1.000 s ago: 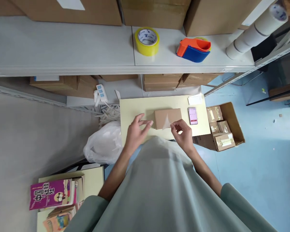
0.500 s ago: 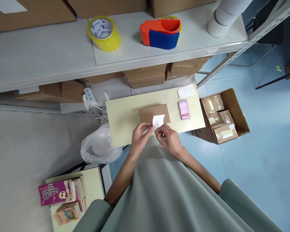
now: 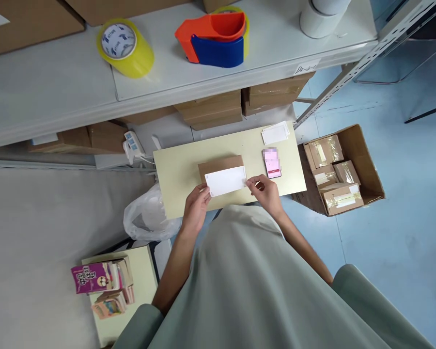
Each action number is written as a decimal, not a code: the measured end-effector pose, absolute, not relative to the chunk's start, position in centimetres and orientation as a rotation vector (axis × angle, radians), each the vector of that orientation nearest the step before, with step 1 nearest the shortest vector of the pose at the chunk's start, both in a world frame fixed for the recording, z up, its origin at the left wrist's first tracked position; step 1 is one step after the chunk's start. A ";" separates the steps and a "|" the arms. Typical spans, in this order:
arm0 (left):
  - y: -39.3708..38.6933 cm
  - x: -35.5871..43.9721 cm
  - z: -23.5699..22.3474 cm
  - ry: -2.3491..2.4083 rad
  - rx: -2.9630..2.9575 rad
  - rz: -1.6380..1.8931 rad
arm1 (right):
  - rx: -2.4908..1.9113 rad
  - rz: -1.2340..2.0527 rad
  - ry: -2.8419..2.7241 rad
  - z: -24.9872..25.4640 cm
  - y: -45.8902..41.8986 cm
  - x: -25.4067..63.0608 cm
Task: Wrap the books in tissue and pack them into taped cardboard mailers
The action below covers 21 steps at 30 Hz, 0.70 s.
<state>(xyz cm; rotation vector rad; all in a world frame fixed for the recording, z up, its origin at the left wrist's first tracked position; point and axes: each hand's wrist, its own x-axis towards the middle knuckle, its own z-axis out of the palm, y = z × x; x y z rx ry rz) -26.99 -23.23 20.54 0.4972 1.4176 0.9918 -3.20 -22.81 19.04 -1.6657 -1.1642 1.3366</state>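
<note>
A blank-looking white paper slip (image 3: 225, 181), perhaps a label, is stretched between my two hands. My left hand (image 3: 196, 203) pinches its left end, and my right hand (image 3: 266, 193) pinches the right end. Behind and partly under the slip, a small brown cardboard box (image 3: 218, 164) lies on the pale yellow table (image 3: 178, 169). To the right of the box is a phone (image 3: 272, 163) with a lit pink screen. Beyond the phone, more white slips (image 3: 275, 133) lie in a small pile.
An open carton (image 3: 370, 167) with several taped parcels stands right of the table. Above is a grey shelf (image 3: 76, 77) with yellow tape (image 3: 131, 51) and an orange-and-blue tape dispenser (image 3: 216, 41). A plastic bag (image 3: 145, 218) hangs left; books (image 3: 98, 278) lie lower left.
The slip was curled and held with my hands close together; now it is spread flat. My hands have moved apart, and the view has shifted slightly.
</note>
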 end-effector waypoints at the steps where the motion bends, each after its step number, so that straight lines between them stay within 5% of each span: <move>1: -23.2 -27.0 20.6 1.419 0.504 0.983 | -1.680 1.382 -1.107 18.6 -22.4 -2.6; 21: -24.1 -26.5 19.8 1.362 0.440 0.989 | -1.663 1.594 -1.020 16.7 -21.8 -1.3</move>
